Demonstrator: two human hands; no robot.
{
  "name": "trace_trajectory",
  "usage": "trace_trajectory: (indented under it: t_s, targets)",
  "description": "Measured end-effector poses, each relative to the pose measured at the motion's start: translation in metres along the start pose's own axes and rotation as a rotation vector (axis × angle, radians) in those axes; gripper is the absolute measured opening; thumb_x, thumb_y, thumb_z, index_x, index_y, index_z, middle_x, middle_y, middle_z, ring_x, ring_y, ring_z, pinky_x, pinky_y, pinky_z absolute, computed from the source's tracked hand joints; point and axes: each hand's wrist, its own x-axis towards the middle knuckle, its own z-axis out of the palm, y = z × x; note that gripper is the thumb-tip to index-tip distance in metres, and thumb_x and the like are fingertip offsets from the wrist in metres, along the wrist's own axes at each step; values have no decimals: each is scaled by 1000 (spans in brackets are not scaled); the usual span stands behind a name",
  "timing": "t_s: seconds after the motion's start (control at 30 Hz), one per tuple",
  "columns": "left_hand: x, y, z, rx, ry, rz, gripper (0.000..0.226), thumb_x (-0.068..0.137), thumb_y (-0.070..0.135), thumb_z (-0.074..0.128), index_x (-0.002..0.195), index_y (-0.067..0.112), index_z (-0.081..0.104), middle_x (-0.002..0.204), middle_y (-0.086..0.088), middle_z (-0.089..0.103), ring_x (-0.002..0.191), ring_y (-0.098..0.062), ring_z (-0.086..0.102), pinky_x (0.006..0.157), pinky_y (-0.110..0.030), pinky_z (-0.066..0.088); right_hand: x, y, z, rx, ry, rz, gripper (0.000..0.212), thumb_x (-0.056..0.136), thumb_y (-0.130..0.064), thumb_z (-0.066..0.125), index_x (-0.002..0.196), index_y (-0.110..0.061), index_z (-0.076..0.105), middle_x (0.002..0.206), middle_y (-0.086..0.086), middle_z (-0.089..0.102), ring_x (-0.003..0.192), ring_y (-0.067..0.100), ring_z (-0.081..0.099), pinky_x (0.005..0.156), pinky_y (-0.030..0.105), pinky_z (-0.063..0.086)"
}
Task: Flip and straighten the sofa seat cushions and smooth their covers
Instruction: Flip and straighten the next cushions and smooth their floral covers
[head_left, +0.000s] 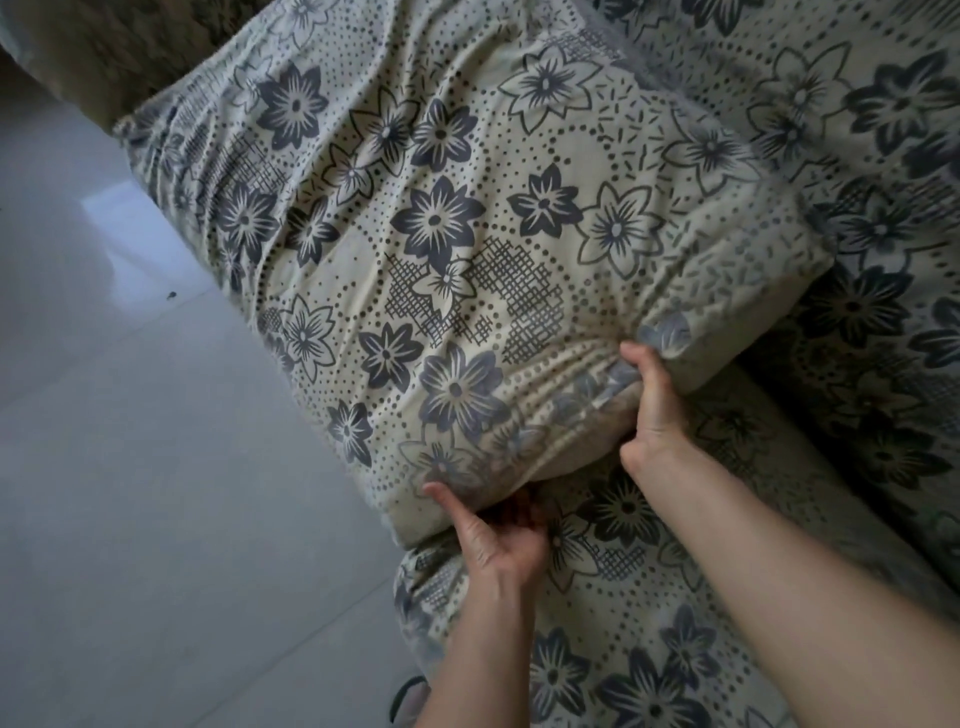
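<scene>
While both bare hands grip its near edge, the cream seat cushion in a grey flower-print fabric cover (447, 249) lies tilted across the sofa, its near end raised off the cushion below. The left hand (498, 540) holds the near left corner, thumb pressed on top and fingers curled underneath. The right hand (652, 410) clutches the same edge further right, thumb up against the cover and fingers tucked under the bunched cloth. That edge is puckered into folds where the two hands grasp it.

To the left lies an open stretch of pale grey tiled floor (156, 467), and the cushion's left side overhangs it. To the right, the cushion's far right corner rests against the sofa back in matching flower fabric (883, 208), touching it. Beneath the forearms lies a second seat cushion of the same print (649, 623). At the far left, a brownish padded sofa arm (114, 57) borders the raised cushion's far end. A small dark speck (170, 296) sits on the tiles.

Counted: two hands, two seat cushions in view, one sofa back, one arm.
</scene>
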Motion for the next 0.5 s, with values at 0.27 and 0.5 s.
trace_trajectory:
  t_s: [0.27,0.5]
  targets:
    - [-35,7,-4,-147,-188,12,129,16,45,99,133,12,54,122,-21,64,115,-42,60,97,-57,47,-36,-12,0,10,67,-19,47,54,-43,77,96,-21,75,96,3,75,85,24,71,73,41,60]
    - [-64,14,-26,16,18,77,77,56,49,80,125,19,63,121,-14,67,115,-33,59,88,-45,52,-57,7,-17,-41,191,35,50,55,-44,75,98,-18,73,99,6,71,83,27,68,61,33,52]
